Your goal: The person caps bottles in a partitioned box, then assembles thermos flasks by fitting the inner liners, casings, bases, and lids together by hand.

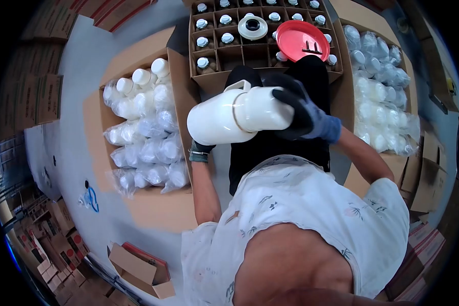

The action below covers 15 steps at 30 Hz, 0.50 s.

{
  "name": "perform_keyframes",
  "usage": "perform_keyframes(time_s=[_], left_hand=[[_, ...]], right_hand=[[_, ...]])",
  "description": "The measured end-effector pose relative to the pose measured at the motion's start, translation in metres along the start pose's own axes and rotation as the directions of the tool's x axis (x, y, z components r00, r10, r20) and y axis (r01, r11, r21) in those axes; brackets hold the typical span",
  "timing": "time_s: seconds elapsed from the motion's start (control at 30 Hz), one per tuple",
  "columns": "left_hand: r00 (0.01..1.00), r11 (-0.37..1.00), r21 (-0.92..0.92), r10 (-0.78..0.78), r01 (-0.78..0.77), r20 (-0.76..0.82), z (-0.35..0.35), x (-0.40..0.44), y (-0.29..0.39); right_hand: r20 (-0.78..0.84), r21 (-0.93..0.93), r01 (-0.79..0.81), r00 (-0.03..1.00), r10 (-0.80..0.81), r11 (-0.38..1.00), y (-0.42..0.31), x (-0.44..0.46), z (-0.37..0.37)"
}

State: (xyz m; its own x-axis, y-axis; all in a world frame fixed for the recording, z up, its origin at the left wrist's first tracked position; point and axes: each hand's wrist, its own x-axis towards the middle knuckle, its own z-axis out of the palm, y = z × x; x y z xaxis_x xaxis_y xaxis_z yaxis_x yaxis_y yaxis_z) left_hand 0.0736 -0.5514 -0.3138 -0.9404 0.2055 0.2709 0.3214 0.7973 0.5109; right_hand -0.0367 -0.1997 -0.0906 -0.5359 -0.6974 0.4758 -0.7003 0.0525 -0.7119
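A white vacuum flask (217,120) with a handle lies tilted nearly on its side above my lap, between my two gloved hands. Dark fingers of my right hand (298,112) wrap around the flask's cup-like white lid (264,108) at its right end. My left hand (201,148) holds the flask body from below; most of its fingers are hidden behind it. Just beyond my knees stands a divided carton (262,73) of upright bottles with pale caps. On top of them rest a red dish (298,36) with small dark pieces and a round white part (253,27) with a dark centre.
To the left, an open carton (180,107) holds rows of plastic-wrapped white pieces (153,125). Another open carton (344,71) with similar wrapped pieces stands at the right. A small open cardboard box (132,262) and a blue loop (93,200) lie on the floor. Stacked cartons (38,99) line the left.
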Motion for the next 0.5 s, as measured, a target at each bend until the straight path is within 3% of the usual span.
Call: perform_keyframes(time_s=[0.03,0.07,0.1,0.13,0.17,0.2,0.23,0.33,0.37,0.47,0.5], left_hand=[[1.0,0.996,-0.089,-0.015,0.016,0.012,0.001,0.004,0.001],[0.999,0.984,-0.177,-0.031,0.035,0.025,0.002,0.007,0.0],[0.998,0.963,-0.264,-0.048,0.057,0.04,0.004,0.008,0.0],[0.998,0.981,-0.185,-0.054,0.059,0.028,0.003,0.007,0.0],[0.998,0.993,-0.103,-0.059,0.061,0.019,-0.002,0.005,-0.001],[0.999,0.998,-0.044,-0.054,0.054,0.01,-0.006,0.004,0.0],[0.999,0.999,0.015,-0.049,0.049,0.0,-0.01,0.004,0.001],[0.998,0.999,0.053,-0.006,0.01,-0.062,-0.023,0.013,0.004],[0.996,1.0,0.015,0.006,-0.005,-0.088,-0.028,0.015,0.007],[0.992,0.972,-0.209,-0.093,0.108,0.084,-0.074,0.047,0.011],[0.981,0.969,-0.214,-0.088,0.124,0.17,-0.093,0.071,0.008]], right_hand=[[0.107,-0.083,-0.006,0.994,0.014,0.997,0.0,0.002,0.005],[0.051,-0.107,0.028,0.998,-0.023,0.994,0.002,0.006,0.012],[-0.023,-0.04,-0.12,0.993,0.119,0.992,0.001,0.008,0.013],[-0.084,0.034,-0.258,0.962,0.26,0.966,-0.001,0.011,0.011],[-0.13,0.088,-0.477,0.865,0.484,0.875,0.008,0.003,0.017],[0.081,0.365,-0.607,0.776,0.626,0.706,0.013,-0.001,0.006],[0.286,0.535,-0.73,0.631,0.721,0.426,0.019,-0.005,-0.005],[0.122,0.383,-0.564,0.816,0.565,0.732,0.024,-0.001,-0.018],[-0.053,0.074,-0.306,0.949,0.31,0.949,0.021,0.003,-0.017],[-0.072,0.258,-0.371,0.913,0.401,0.892,0.019,-0.008,-0.001],[0.186,0.622,-0.615,0.718,0.671,0.485,0.011,-0.018,0.001]])
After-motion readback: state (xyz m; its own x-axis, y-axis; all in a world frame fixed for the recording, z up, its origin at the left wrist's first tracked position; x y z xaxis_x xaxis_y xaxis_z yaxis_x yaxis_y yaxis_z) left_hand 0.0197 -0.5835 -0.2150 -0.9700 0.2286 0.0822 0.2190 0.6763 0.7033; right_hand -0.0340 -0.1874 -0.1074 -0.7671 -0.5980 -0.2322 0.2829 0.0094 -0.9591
